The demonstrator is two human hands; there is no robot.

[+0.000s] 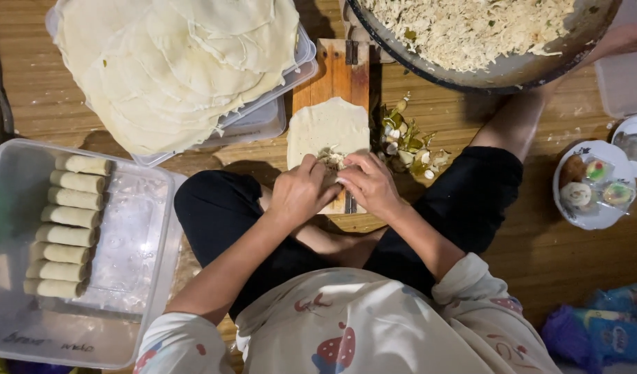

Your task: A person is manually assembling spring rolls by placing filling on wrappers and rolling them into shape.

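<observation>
I sit cross-legged on the wooden floor [48, 97] with a wooden board [335, 73] in front of my knees. On the board lies a pale round wrapper [329, 125], and at its near edge sits a small heap of shredded filling [330, 158]. My left hand [301, 194] and my right hand [368, 183] meet over that near edge, side by side and almost touching, fingers curled and pinching the wrapper's rim up around the filling. The rest of the wrapper lies flat, stretching away from my fingertips toward the far end of the board.

To my left stands a clear plastic box [124, 305] holding a column of finished rolls [67, 225] along its left wall. Beyond it, a stack of wrappers [173, 62] spills over a plastic tray. At the top right is a big pan [512, 69] of shredded filling. Just right of the board lies a small pile of green scraps [408, 142]. Farther right, well apart from my hands, a white plate [599, 218] carries small wrapped sweets.
</observation>
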